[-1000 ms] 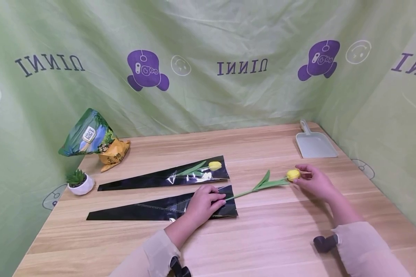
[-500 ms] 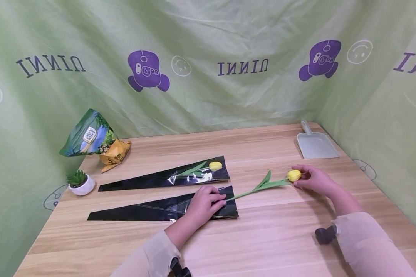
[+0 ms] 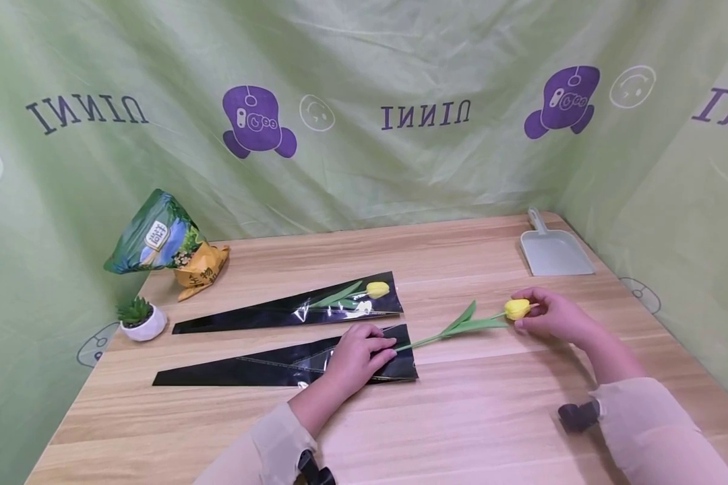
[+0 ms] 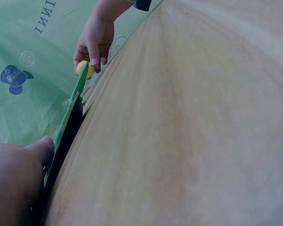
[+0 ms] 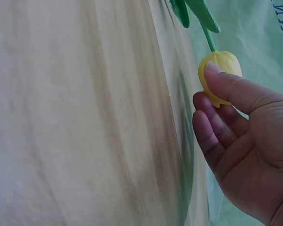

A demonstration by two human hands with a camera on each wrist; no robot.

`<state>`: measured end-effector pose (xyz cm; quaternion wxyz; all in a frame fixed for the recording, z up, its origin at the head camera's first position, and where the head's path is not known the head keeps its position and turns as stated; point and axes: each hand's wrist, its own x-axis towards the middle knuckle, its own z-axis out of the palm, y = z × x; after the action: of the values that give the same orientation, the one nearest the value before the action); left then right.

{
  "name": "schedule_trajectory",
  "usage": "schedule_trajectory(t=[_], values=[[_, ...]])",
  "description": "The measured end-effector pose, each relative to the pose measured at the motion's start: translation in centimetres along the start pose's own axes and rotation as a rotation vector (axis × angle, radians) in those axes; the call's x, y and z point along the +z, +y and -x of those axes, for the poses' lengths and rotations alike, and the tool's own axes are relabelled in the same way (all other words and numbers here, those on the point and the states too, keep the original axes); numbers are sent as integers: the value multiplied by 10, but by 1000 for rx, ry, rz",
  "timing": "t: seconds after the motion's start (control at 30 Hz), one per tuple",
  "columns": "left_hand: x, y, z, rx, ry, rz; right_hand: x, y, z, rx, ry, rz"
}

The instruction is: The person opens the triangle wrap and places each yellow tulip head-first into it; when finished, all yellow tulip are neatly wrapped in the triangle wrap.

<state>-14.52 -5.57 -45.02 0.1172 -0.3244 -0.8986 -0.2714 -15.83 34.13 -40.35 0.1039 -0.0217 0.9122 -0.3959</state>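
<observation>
A yellow tulip [image 3: 516, 309] with a green stem and long leaves stretches between the two hands. My right hand [image 3: 549, 315] pinches its bloom between thumb and fingers; the right wrist view shows the thumb pressed on the yellow petals [image 5: 226, 61]. My left hand [image 3: 358, 360] lies over the wide end of a black flower sleeve [image 3: 267, 367], thumb and forefinger closed on the stem's lower part. The stem's tip is hidden under that hand. Just behind lies a second black sleeve [image 3: 249, 316] with another yellow tulip [image 3: 377, 289] inside its glossy clear front.
A white pot with a succulent [image 3: 142, 322] stands at the table's left edge. Behind it leans a green and orange printed bag [image 3: 170, 242]. A pale dustpan [image 3: 556, 252] lies at the back right. Green printed cloth [image 3: 352, 168] hangs behind and beside the wooden table [image 3: 461, 424].
My right hand and the tulip bloom have shifted very slightly to the right. My left hand and both sleeves have stayed in place.
</observation>
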Motion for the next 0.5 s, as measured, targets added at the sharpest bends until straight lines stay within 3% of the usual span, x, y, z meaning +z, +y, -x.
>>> schedule_trajectory(t=[0.3,0.5], values=[[-1,0,0,-25,-7,-8,8,2,6,-56,-59,-247],[-2,1,0,-32,-5,-12,9,4,10,-101,-63,-270]])
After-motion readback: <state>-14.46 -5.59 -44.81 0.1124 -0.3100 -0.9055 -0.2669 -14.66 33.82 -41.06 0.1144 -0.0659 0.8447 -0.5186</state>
